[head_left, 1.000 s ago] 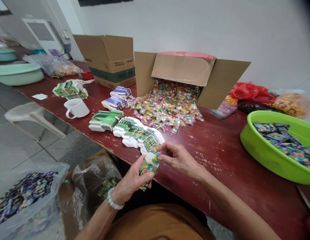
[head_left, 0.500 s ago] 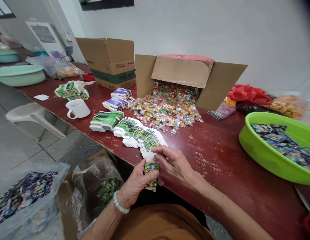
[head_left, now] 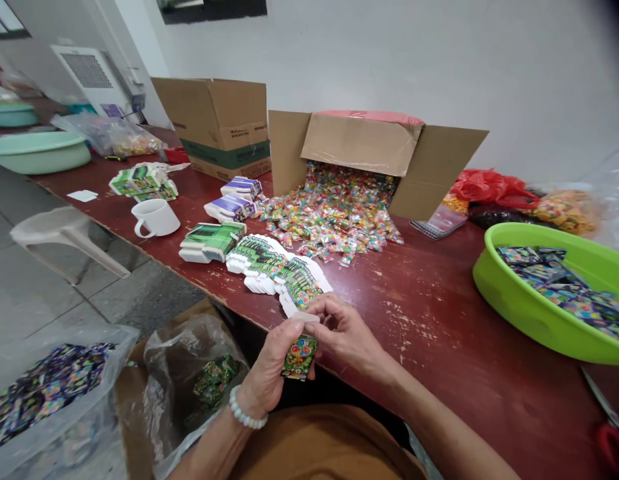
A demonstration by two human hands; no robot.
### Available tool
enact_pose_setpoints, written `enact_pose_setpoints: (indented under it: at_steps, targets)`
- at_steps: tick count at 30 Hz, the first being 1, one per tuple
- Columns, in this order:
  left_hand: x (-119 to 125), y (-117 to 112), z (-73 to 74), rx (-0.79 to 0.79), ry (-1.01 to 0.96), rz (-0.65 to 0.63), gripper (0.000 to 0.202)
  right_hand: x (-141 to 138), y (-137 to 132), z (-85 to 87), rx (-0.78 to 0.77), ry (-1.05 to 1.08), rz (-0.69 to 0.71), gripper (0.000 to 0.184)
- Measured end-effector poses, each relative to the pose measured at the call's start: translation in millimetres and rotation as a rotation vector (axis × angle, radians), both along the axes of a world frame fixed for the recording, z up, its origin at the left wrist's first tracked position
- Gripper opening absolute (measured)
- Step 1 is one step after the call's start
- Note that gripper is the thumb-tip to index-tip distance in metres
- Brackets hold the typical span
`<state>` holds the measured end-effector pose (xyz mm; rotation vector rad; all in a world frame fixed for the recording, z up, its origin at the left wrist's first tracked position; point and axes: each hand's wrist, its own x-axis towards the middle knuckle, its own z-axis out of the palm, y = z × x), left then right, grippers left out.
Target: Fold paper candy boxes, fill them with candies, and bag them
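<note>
My left hand (head_left: 272, 367), with a pale bead bracelet at its wrist, is closed around a small green printed carton (head_left: 299, 358) held upright over the table's front edge. The thumb presses at the carton's top. From the right, my right hand (head_left: 344, 328) pinches the white flap (head_left: 306, 318) at that top end; whether anything is inside the carton is hidden. Just beyond the hands lies a fanned row of flat green cartons (head_left: 274, 267). Behind the row, many small clear packets of colourful candy (head_left: 339, 227) spill from a tipped cardboard box (head_left: 362, 143).
A white mug (head_left: 156, 219) and stacked green cartons (head_left: 212, 241) stand left on the red table (head_left: 429, 300). At right are a lime-green basin (head_left: 494, 300) of dark packets and scissors (head_left: 606, 407). Below left, an open plastic bag (head_left: 164, 373) holds green packs beside a white stool (head_left: 64, 230).
The carton's white top flap has folded over under my left thumb and right fingers. My right hand has moved in closer to the left, and the carton has turned slightly.
</note>
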<state>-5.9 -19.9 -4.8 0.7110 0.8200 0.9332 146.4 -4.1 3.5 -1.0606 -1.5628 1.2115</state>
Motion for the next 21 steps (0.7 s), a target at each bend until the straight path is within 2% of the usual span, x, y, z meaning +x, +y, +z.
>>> enact_pose_setpoints:
  at_steps: [3,4,6,9,12,14,21]
  targets:
    - [-0.8,1.0,1.5,-0.061,-0.056,-0.006,0.037,2.7,-1.4,5.0,0.336,-0.192,-0.07,0.017]
    - [-1.5,2.0,3.5,-0.113,-0.094,-0.042,0.041,4.6,-1.7,7.6,0.396,-0.236,-0.056,0.018]
    - [-2.7,4.3,8.5,-0.199,-0.172,-0.107,0.046,7.9,-3.0,12.4,0.421,-0.243,0.007,0.019]
    - [-3.2,7.2,14.8,-0.226,-0.219,-0.074,0.041,8.3,-5.6,15.4,0.274,-0.088,0.073,0.017]
    - [-1.3,7.9,16.9,-0.206,-0.187,-0.019,0.039,3.4,-6.6,12.9,-0.032,0.13,0.094,0.018]
    - [0.8,7.3,16.7,-0.195,-0.17,-0.027,0.044,-0.4,-5.3,9.8,-0.174,0.221,0.084,0.019]
    - [3.9,6.6,11.7,-0.174,-0.095,-0.049,0.054,-2.7,7.6,0.8,-0.233,0.171,0.024,0.011]
